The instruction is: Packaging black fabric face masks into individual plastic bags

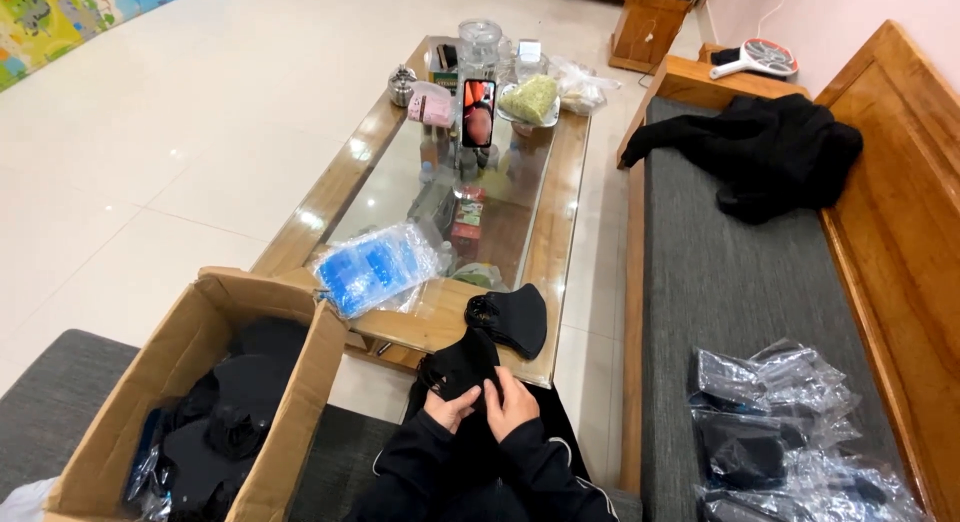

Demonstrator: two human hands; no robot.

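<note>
2 hands [452, 406] [512, 402], 2 black masks [462, 367] [515, 318], 1 cardboard box [175, 352], 1 phone [478, 112], 1 glass table [560, 202].

Left hand [449, 406]: fingertips buried in the black fabric piece [462, 367]; grip not discernible.
Right hand [512, 402]: palm side hidden; sleeve cut off by the near edge.
Cardboard box [300, 402]: near corner cropped; dark contents merge, count unclear.
Clear packets [790, 432], near right: run off the frame; number unclear.
Glass table [560, 212]: far-end items too small to identify.
Phone [478, 112]: screen blurred.
</note>
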